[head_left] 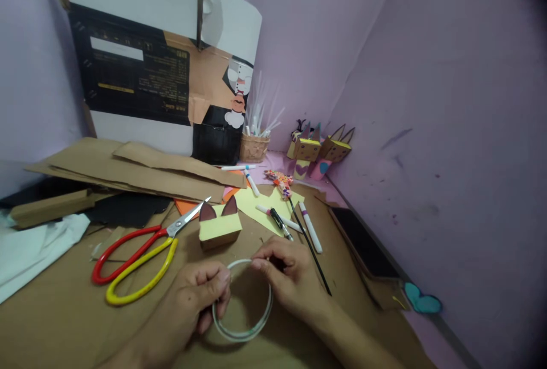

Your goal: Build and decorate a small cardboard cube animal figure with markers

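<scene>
My left hand (192,298) pinches the left side of a thin, whitish ring that looks like a roll of tape (241,336), held low over the cardboard. At the ring's top edge, the thumb and forefinger of my right hand (297,278) are pressed together on it; whether a loose end is between them I cannot make out. Just beyond stands a small cardboard box (220,230) with a pale yellow top and two brown pointed ears. Left of my hands lie large scissors (145,258), one handle red and one yellow, blades partly spread.
Several markers (310,228), a black pen (278,220) and a stick with a patterned star (280,181) lie beyond my right hand. A phone (363,242) rests at the right. Cardboard strips (128,167), a basket (255,148), cardboard figures (302,155) and a flattened box (137,67) stand behind.
</scene>
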Demonstrator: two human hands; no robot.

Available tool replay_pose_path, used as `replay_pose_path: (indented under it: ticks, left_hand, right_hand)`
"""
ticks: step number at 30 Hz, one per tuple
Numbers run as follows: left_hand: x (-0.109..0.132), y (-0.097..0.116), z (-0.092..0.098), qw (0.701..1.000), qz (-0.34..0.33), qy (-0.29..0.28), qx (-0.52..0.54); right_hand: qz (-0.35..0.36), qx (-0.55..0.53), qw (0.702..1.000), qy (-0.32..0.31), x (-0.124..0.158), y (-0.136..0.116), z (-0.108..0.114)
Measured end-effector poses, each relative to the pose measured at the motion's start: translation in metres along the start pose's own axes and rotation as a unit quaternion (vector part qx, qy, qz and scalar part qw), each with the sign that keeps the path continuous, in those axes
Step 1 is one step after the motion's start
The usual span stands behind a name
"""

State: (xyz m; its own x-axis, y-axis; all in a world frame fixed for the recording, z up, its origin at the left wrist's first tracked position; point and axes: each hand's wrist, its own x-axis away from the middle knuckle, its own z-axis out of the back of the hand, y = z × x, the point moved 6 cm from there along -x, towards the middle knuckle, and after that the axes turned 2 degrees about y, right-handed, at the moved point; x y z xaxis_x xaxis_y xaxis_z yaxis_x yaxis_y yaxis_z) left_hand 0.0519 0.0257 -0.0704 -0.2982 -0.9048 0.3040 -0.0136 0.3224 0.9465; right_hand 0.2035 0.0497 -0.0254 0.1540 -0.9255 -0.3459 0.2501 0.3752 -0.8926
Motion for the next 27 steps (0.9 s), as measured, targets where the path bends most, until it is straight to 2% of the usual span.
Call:
replay_pose_path:
  ticks: [2,4,6,10,11,12,13,14,15,16,17,18,19,20,22,23,25,27]
  left_hand:
    - [0.002,0.001,-0.002,1.0,-0.013,-0.009,-0.01]
    - [0.006,0.005,-0.004,0.999,-0.02,-0.022,-0.021]
    - [0.01,0.009,-0.003,0.999,-0.016,-0.027,-0.033]
    - [0.012,0.018,0.009,0.999,-0.027,0.011,-0.013]
    - [0.011,0.02,0.013,0.999,-0.031,0.023,0.01]
    - [0.011,0.023,0.016,0.998,-0.034,0.033,0.035]
    - [0.011,0.025,0.018,0.997,-0.036,0.045,0.06]
    - [0.011,0.028,0.02,0.994,-0.039,0.058,0.083]
    - [0.011,0.031,0.022,0.991,-0.044,0.069,0.103]
    - [0.011,0.033,0.024,0.989,-0.049,0.079,0.117]
    - [0.011,0.036,0.025,0.986,-0.054,0.085,0.131]
    - [0.011,0.038,0.027,0.983,-0.061,0.089,0.145]
    - [0.011,0.041,0.03,0.98,-0.068,0.092,0.162]
    - [0.011,0.042,0.033,0.977,-0.073,0.095,0.178]
    - [0.011,0.044,0.039,0.97,-0.081,0.101,0.205]
    - [0.01,0.045,0.042,0.968,-0.083,0.101,0.214]
    - [0.01,0.045,0.044,0.967,-0.079,0.094,0.225]
    - [0.01,0.043,0.039,0.97,-0.064,0.076,0.223]
  right_hand:
    - [-0.089,-0.06,0.994,-0.022,0.0,0.011,-0.003]
    - [-0.196,-0.147,0.968,-0.058,0.002,0.023,-0.01]
    - [-0.261,-0.215,0.938,-0.074,0.003,0.029,-0.013]
    - [-0.287,-0.291,0.913,0.003,0.0,0.034,0.003]
    - [-0.281,-0.304,0.91,0.006,-0.001,0.034,0.008]
    - [-0.27,-0.313,0.91,-0.021,-0.001,0.032,0.009]
    - [-0.255,-0.316,0.91,-0.084,0.0,0.028,0.007]
    - [-0.231,-0.312,0.904,-0.177,0.003,0.021,0.001]
    - [-0.192,-0.303,0.887,-0.292,0.01,0.011,-0.007]
    - [-0.143,-0.29,0.855,-0.405,0.019,0.0,-0.013]
    - [-0.086,-0.279,0.82,-0.492,0.029,-0.011,-0.017]
    - [-0.037,-0.272,0.793,-0.544,0.036,-0.019,-0.018]
    - [-0.012,-0.267,0.786,-0.557,0.039,-0.025,-0.018]
    - [-0.016,-0.258,0.801,-0.54,0.039,-0.025,-0.017]
    - [-0.096,-0.227,0.853,-0.46,0.033,-0.015,-0.013]
    - [-0.133,-0.225,0.87,-0.418,0.029,-0.009,-0.01]
    - [-0.163,-0.284,0.888,-0.322,0.02,0.0,-0.004]
    - [-0.163,-0.368,0.895,-0.193,0.008,0.008,0.003]
